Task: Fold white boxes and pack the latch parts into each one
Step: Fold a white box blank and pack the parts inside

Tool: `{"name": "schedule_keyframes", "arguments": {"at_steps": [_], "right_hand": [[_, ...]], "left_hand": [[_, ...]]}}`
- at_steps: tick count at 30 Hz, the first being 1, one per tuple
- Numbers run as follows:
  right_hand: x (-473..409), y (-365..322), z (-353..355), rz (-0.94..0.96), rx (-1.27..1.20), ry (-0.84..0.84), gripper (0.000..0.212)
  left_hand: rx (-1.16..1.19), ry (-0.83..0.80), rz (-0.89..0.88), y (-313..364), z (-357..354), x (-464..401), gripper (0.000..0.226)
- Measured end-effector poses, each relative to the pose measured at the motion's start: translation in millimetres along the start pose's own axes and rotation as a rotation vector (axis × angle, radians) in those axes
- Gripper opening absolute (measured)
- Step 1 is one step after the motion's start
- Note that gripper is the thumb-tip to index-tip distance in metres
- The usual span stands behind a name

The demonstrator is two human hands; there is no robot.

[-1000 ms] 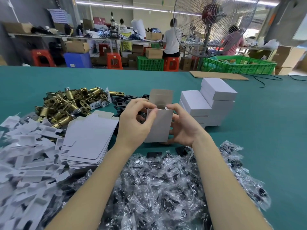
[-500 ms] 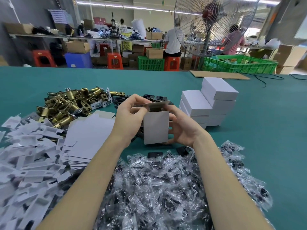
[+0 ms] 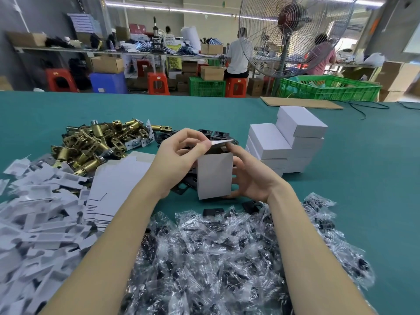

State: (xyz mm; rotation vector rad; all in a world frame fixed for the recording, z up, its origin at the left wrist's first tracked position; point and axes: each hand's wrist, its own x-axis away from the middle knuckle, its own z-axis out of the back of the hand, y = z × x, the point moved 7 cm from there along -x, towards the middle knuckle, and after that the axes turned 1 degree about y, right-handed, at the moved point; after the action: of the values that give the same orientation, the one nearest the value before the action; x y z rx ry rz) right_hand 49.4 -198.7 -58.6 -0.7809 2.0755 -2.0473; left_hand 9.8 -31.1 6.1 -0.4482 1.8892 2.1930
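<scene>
Upright white box (image 3: 214, 176) above the green table (image 3: 363, 178), cradled by right hand (image 3: 252, 176), top flap (image 3: 219, 143) pinched by left hand (image 3: 181, 155): best tucked squarely, creased cleanly, body steadied without crushing the walls.

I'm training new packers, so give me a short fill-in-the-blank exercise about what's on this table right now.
1. Both hands hold an upright white ____ above the table.
2. The left hand pinches its top ____.
3. The finished boxes are stacked to the ____ of the right hand.
4. The latches piled at far left are ____ coloured.

Missing words: box; flap; right; brass
</scene>
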Motion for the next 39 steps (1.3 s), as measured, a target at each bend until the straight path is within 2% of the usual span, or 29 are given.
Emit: {"name": "schedule_keyframes", "arguments": {"at_steps": [8,13,20,24,27,34,37,39], "right_hand": [[1.0,0.7,2.5,0.001,-0.048,-0.044,0.080],[-0.8,-0.4,-1.1,-0.002,0.003,-0.053,0.080],[-1.5,0.9,-1.4,-0.012,0.065,0.015,0.076],[-1.9,0.6,-3.3,-0.009,0.094,0.042,0.085],[-3.6,1.1,-3.4,-0.006,0.111,0.078,0.096],[-4.6,-0.6,-3.4,0.009,0.187,0.127,0.092],[-3.2,-2.8,-5.4,0.021,0.209,0.089,0.087],[-1.3,-3.7,-7.2,0.031,0.215,0.046,0.081]], "left_hand": [[-0.067,0.033,-0.029,-3.6,4.5,-1.3,0.015],[-0.168,0.035,-0.055,-0.7,7.2,-0.5,0.013],[-0.352,0.061,-0.189,12.2,7.1,4.5,0.014],[-0.387,0.055,-0.240,14.1,11.5,5.8,0.014],[-0.369,0.052,-0.260,12.1,12.4,8.2,0.025],[-0.338,0.070,-0.223,5.3,14.5,6.6,0.021],[-0.370,-0.006,-0.220,4.5,1.6,5.8,0.013],[-0.364,-0.044,-0.253,5.7,-9.9,6.5,0.016]]}}
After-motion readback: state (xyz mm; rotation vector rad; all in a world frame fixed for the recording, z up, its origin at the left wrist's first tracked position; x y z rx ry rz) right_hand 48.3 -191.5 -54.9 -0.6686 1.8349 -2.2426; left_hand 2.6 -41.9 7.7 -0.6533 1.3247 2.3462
